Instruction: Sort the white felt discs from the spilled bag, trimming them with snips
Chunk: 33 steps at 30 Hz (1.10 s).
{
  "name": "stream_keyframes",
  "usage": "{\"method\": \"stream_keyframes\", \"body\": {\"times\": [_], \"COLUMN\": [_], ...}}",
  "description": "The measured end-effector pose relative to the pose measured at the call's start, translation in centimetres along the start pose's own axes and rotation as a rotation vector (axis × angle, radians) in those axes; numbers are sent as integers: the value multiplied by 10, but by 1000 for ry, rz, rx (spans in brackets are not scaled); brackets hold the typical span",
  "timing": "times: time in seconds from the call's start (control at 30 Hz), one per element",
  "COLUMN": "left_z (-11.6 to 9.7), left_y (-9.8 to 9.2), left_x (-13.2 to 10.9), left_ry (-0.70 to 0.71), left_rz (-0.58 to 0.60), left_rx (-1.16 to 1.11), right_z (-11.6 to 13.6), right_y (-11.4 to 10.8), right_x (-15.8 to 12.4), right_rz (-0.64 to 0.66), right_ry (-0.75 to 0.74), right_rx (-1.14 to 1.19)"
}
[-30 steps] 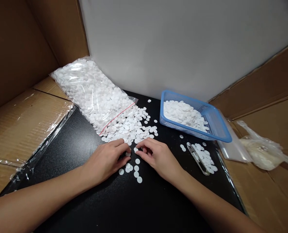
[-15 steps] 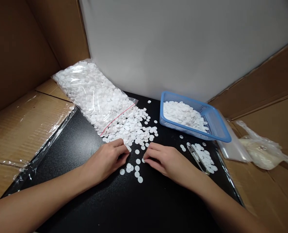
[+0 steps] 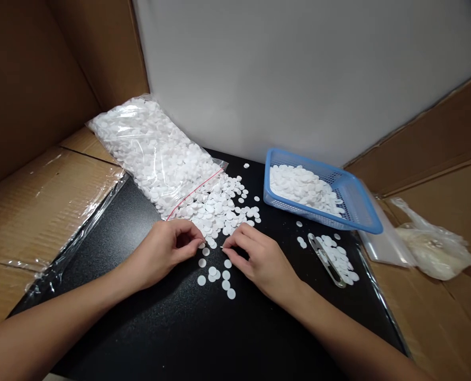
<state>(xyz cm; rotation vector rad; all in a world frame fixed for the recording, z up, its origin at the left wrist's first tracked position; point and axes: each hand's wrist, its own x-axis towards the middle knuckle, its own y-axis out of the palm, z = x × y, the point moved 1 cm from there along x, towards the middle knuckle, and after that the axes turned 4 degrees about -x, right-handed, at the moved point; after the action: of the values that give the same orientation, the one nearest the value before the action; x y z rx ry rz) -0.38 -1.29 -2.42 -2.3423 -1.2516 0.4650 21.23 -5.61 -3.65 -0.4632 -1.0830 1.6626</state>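
Many small round white discs spill in a pile (image 3: 215, 209) from the mouth of a clear zip bag (image 3: 152, 148) onto the black table (image 3: 172, 328). My left hand (image 3: 172, 247) is at the near edge of the pile, thumb and index finger pinched at a white disc (image 3: 201, 245) that is partly hidden. Opposite it, my right hand (image 3: 259, 256) pinches another white disc, seen nearly edge-on at its fingertips. Between and below the hands lie several loose discs (image 3: 226, 284), flat on the table.
A blue plastic basket (image 3: 323, 216) holding white discs stands at the back right. In front of it, a slim metal tool (image 3: 326, 261) lies against a smaller heap of discs (image 3: 341, 259). Clear plastic bags (image 3: 434, 251) rest on cardboard at right. A pale wall (image 3: 291, 79) rises behind.
My left hand has shifted slightly left and up, its thumb and finger forming a rounder pinch. My right hand has moved left and up towards the pile. A few loose discs lie differently.
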Motion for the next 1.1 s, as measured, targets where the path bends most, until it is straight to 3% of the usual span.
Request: {"method": "stream_keyframes", "body": {"times": [0.13,0.3,0.47,0.67,0.8,0.93,1.1], "left_z": [3,4,0,-3,-5,-4,-1], "left_y": [1,-7,-18,-9,2,15,21], "left_x": [-2,-3,-4,-11,-18,-26,-25], "left_ry": [55,91,118,197,299,404,445], "left_rz": [97,15,-75,41,156,196,182], "left_rx": [121,207,219,153,255,384,346], "right_z": [4,3,4,10,10,6,0], "right_y": [4,6,15,22,10,-9,-22], "right_x": [1,6,13,21,22,11,-13], "right_rz": [66,-3,16,40,40,195,227], "right_ry": [-50,-43,-109,-147,42,339,505], "right_rx": [90,-3,-126,-248,13,351,342]}}
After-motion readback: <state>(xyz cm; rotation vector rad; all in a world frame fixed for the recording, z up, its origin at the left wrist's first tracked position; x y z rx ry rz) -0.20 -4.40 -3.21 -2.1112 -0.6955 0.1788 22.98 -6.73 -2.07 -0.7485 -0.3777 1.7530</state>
